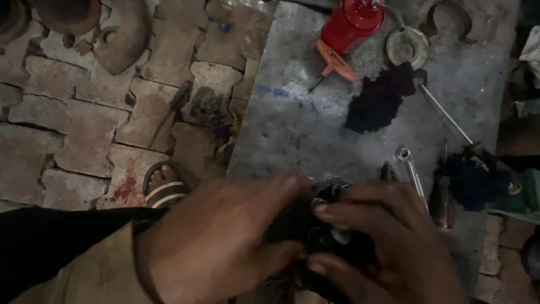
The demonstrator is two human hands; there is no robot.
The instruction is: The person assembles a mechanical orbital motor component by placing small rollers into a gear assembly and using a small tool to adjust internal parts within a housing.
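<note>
Both our hands meet at the bottom of the frame: the left hand (219, 242) cups a dark metal part (329, 217) from the side while the right hand (394, 247) pinches it with fingertips, a closed grip on both sides, probably to steady it over the grey bench (298, 124). Right of them lie a wrench (410, 169) and screwdriver (441, 194); a red can (351, 22) stands at the top.

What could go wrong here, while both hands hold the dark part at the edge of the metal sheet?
1. The dark metal part sits between the left hand and the right hand near the sheet's edge; it might slip toward the sandalled foot.
2. The wrench and screwdriver lie beside the right hand and may get knocked.
</note>
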